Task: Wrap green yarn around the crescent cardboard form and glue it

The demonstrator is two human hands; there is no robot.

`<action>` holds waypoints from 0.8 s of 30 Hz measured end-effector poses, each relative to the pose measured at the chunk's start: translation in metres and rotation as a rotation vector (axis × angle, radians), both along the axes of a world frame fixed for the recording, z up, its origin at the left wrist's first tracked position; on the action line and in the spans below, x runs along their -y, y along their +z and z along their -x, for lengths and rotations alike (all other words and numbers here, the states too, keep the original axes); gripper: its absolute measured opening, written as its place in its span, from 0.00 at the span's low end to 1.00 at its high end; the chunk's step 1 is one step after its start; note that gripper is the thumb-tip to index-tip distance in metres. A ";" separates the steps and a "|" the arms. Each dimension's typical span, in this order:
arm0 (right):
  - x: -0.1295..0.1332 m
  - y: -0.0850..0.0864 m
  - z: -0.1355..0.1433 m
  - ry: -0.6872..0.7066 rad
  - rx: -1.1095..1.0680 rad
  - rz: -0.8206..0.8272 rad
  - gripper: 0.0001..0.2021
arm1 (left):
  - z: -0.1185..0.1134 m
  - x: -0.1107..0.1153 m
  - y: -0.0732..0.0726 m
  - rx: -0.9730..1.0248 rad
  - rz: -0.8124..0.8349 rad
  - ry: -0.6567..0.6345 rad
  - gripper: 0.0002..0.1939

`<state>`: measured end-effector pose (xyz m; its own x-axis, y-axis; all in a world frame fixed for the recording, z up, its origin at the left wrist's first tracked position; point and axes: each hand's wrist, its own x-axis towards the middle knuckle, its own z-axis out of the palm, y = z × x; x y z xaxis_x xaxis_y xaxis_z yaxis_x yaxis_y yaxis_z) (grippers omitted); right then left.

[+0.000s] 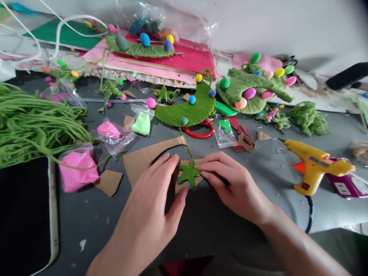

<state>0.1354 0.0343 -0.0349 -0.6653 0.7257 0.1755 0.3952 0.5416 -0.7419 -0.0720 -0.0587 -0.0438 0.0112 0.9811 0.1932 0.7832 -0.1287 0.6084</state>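
Green star between your two hands

The green star (189, 174) sits toward the middle of the counter's (227, 234) front edge, over a brown cardboard piece (180, 188). Its five points are slender and tapering, and its green surface looks soft and fibrous. Small coloured balls show around it: a pink one (190, 161) beside the top point, a yellow one (198, 175) on the right and blue ones peeking out lower down. A thin green strand (187, 145) runs from its top toward the counter's back edge, meeting the rim of a green crescent (185, 109) dotted with balls.

Your left hand (161, 191) arches beside the star, thumb near its lower points and fingers near its left one; you can't tell from here whether it grips. Your right hand (230, 182) has its fingertips at the star's right point, though whether they pinch it is unclear.

Toward the counter's right edge lies a yellow glue gun (313, 165); a dark-screened device (25, 214) occupies the front left corner, with green yarn (37, 119) behind it.
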 end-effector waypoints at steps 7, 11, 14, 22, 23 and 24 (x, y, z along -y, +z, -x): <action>0.005 0.002 -0.001 0.008 0.007 -0.025 0.13 | -0.002 0.000 -0.003 -0.029 -0.025 0.032 0.26; 0.006 0.003 0.000 0.002 0.024 -0.034 0.12 | -0.002 0.001 -0.002 -0.046 -0.042 0.036 0.27; 0.006 0.003 0.000 0.000 0.029 -0.034 0.12 | -0.002 0.000 -0.001 -0.046 -0.039 0.028 0.29; 0.004 0.001 0.000 -0.001 0.024 -0.014 0.13 | -0.001 0.002 0.006 0.021 -0.059 0.019 0.29; 0.005 0.001 -0.001 -0.002 0.027 -0.007 0.13 | -0.001 0.002 0.007 0.018 -0.084 0.010 0.28; 0.005 0.001 -0.001 -0.001 0.024 -0.003 0.13 | -0.001 0.003 0.008 0.008 -0.106 -0.007 0.26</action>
<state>0.1362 0.0295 -0.0341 -0.6688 0.7258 0.1610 0.4137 0.5432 -0.7306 -0.0715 -0.0615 -0.0357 0.0166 0.9549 0.2965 0.7774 -0.1988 0.5968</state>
